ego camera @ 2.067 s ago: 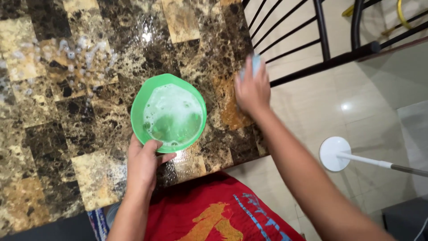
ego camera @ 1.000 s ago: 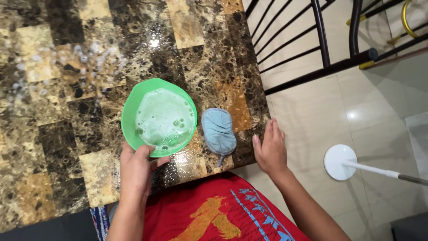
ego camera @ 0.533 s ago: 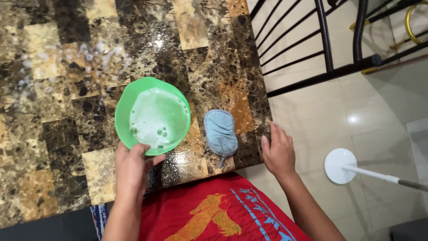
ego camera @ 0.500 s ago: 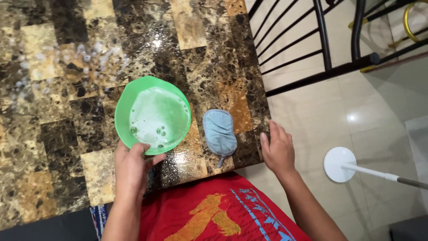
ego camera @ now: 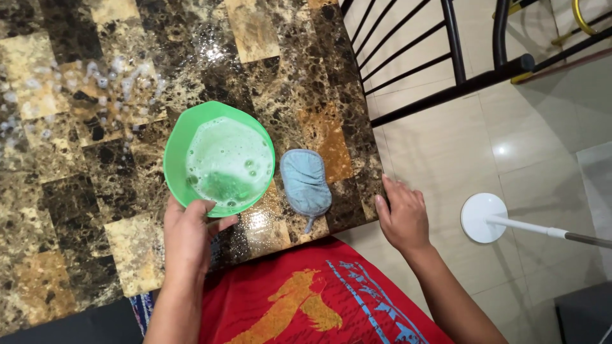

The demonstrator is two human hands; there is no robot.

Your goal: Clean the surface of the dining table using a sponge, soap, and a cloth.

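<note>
Red shirt nearest. Left hand pinches near rim of green bowl, thumb over the edge, soapy water inside. Right hand open, fingers together, at corner of marble tabletop. Blue cloth pad lies just right of bowl. Suds farther left.

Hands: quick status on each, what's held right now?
Left hand: closed on the green bowl rim.
Right hand: open, holding nothing, at the table corner.
</note>
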